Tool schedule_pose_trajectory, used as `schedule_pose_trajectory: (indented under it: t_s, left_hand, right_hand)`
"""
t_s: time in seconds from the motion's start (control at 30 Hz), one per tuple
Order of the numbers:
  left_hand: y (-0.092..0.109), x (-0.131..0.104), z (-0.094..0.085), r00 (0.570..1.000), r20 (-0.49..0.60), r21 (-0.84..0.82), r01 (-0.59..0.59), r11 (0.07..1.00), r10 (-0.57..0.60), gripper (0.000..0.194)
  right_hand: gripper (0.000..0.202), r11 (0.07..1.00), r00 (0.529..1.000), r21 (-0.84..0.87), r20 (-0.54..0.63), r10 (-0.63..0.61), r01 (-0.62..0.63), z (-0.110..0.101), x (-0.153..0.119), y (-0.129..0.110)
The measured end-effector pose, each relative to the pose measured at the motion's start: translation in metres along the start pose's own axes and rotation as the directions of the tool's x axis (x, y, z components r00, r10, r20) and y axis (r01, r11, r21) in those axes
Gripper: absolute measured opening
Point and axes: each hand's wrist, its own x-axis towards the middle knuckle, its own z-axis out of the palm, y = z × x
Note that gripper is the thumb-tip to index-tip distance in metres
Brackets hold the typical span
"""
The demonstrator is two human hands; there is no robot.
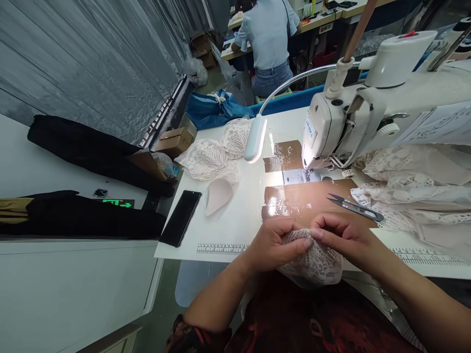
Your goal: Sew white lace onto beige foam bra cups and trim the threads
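Observation:
A white lace bra cup [312, 262] hangs at the table's front edge, just above my lap. My left hand [281, 245] pinches its upper edge between thumb and fingers. Close beside it, my right hand [336, 235] grips the same edge with thumb and forefinger. The fingertips of both hands nearly meet. Beyond my right hand lie thread snips [355, 207], on a brown taped patch of the table. The sewing machine [324, 132] stands farther back, its needle area lit. Part of the lace is hidden behind my fingers.
To the left are a black phone [180, 218], a beige foam cup [219, 195] and stacked lace cups [206, 159]. A lamp [255, 139] on a bent neck reaches over the table [246, 211]. More lace pieces [419, 196] lie right. A person [270, 39] sits beyond.

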Motion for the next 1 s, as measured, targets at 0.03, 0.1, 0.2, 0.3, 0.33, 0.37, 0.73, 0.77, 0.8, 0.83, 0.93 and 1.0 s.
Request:
schedule_pose_trajectory:
  t_s: [0.03,0.1,0.2,0.3,0.33,0.37,0.73,0.77,0.8,0.83,0.93,1.0]
  left_hand:
    - [-0.002,0.002,0.003,0.999,-0.008,-0.072,0.05,0.996,-0.051,0.029]
    - [-0.006,0.006,0.004,0.985,-0.017,-0.26,0.159,0.953,-0.169,0.034]
    - [-0.004,0.007,-0.01,0.947,-0.105,-0.476,0.221,0.851,-0.304,0.039]
    - [0.013,0.007,-0.042,0.895,-0.386,-0.333,0.093,0.938,-0.226,0.036]
    - [0.019,0.01,-0.052,0.867,-0.483,-0.155,0.054,0.986,-0.123,0.032]
    - [0.025,0.014,-0.06,0.834,-0.552,0.087,0.032,0.996,0.022,0.029]
    - [-0.029,0.103,0.022,0.957,0.144,0.946,-0.208,0.247,0.252,0.023]
    - [-0.028,0.1,0.024,0.96,0.159,0.949,-0.213,0.232,0.231,0.025]
    - [-0.025,0.096,0.023,0.964,0.166,0.952,-0.212,0.22,0.208,0.027]
    - [-0.021,0.092,0.019,0.969,0.165,0.953,-0.205,0.223,0.185,0.03]
    - [-0.011,0.086,0.0,0.974,0.164,0.907,-0.212,0.365,0.158,0.032]
    - [-0.013,0.086,-0.011,0.961,0.182,0.84,-0.261,0.475,0.206,0.029]
  right_hand:
    - [0.033,1.0,1.0,0.025,0.003,0.012,-0.012,-0.001,0.003,0.001]
    - [0.033,0.999,1.0,0.043,0.017,0.022,-0.022,-0.004,0.009,0.003]
    - [0.032,1.0,0.997,-0.003,-0.075,-0.025,0.025,-0.017,0.013,0.004]
    - [0.035,0.988,0.972,-0.153,-0.233,-0.044,0.008,-0.039,0.009,0.006]
    - [0.034,0.975,0.966,-0.222,-0.256,-0.045,-0.014,-0.046,0.008,0.007]
    - [0.034,0.956,0.965,-0.291,-0.257,-0.054,-0.024,-0.053,0.007,0.008]
    - [0.028,0.68,0.963,-0.726,-0.099,-0.252,0.103,-0.064,0.047,0.003]
    - [0.029,0.663,0.962,-0.742,-0.095,-0.256,0.103,-0.061,0.049,0.008]
    - [0.031,0.632,0.962,-0.767,-0.076,-0.263,0.112,-0.058,0.05,0.014]
    - [0.031,0.583,0.96,-0.802,-0.047,-0.276,0.128,-0.055,0.051,0.021]
    - [0.028,0.358,0.945,-0.92,0.037,-0.326,0.159,-0.046,0.053,0.038]
    - [0.033,0.239,0.939,-0.963,0.036,-0.343,0.124,-0.042,0.053,0.045]
